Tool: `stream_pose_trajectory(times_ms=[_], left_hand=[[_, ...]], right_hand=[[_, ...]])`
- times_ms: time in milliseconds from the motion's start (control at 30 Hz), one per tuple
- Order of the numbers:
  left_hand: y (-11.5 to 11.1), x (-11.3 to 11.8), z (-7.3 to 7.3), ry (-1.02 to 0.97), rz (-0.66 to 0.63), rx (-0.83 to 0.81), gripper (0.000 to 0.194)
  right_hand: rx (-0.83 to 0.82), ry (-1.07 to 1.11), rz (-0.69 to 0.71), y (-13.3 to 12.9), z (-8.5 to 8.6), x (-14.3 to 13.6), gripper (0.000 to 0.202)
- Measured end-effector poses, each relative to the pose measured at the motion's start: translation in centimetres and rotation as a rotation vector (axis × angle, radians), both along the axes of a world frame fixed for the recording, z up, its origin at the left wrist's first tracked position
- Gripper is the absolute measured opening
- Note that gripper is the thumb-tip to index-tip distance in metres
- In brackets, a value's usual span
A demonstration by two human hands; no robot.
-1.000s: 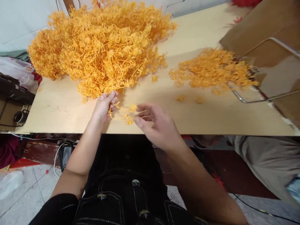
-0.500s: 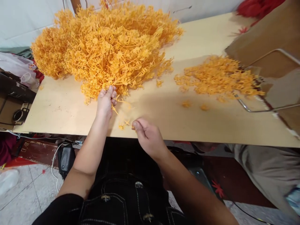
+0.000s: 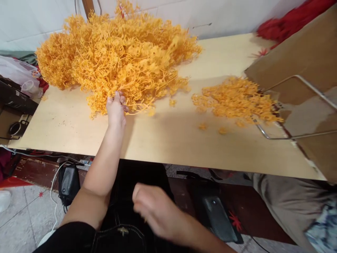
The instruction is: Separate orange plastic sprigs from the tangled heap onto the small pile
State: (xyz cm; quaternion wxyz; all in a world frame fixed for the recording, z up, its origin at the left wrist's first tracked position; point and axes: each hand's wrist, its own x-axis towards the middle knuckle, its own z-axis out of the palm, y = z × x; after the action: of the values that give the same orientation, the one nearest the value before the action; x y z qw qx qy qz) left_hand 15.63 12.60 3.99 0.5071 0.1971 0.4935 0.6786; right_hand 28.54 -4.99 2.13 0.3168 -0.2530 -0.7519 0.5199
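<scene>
Pale desk (image 3: 179, 147) by white wall (image 3: 231, 17) | orange heap (image 3: 129, 63) at left, large, apparently much left to work through | smaller orange bunch (image 3: 234, 102) apart at right, perhaps done | left hand (image 3: 116, 107): fingers pinching orange stems (image 3: 133, 113) at heap's near edge | right hand (image 3: 156, 209) off desk, blurred, grip cannot be told

The right hand (image 3: 158, 211), low in the middle, is too blurry to tell what's inside. The left hand (image 3: 116, 107), left of the middle, covers some orange plants (image 3: 126, 63). The right edge cuts off the brown box (image 3: 295, 59).
</scene>
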Motion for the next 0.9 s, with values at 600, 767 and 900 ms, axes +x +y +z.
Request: stream_pose_trajectory(times_ms=[600, 767, 900], left_hand=[[-2.6, 1.8, 0.1, 0.002, -0.254, 0.042, 0.017], [-2.5, 1.6, 0.3, -0.042, -0.222, 0.039, 0.02], [-2.5, 2.4, 0.2, -0.034, -0.209, 0.011, 0.022]], right_hand=[[-0.405, 0.327, -0.566, 7.5, -0.7, 0.0, 0.034], [0.154, -0.003, -0.471, 4.4, -0.5, -0.7, 0.029], [0.28, -0.139, -0.495, 2.9, -0.4, -0.3, 0.028]])
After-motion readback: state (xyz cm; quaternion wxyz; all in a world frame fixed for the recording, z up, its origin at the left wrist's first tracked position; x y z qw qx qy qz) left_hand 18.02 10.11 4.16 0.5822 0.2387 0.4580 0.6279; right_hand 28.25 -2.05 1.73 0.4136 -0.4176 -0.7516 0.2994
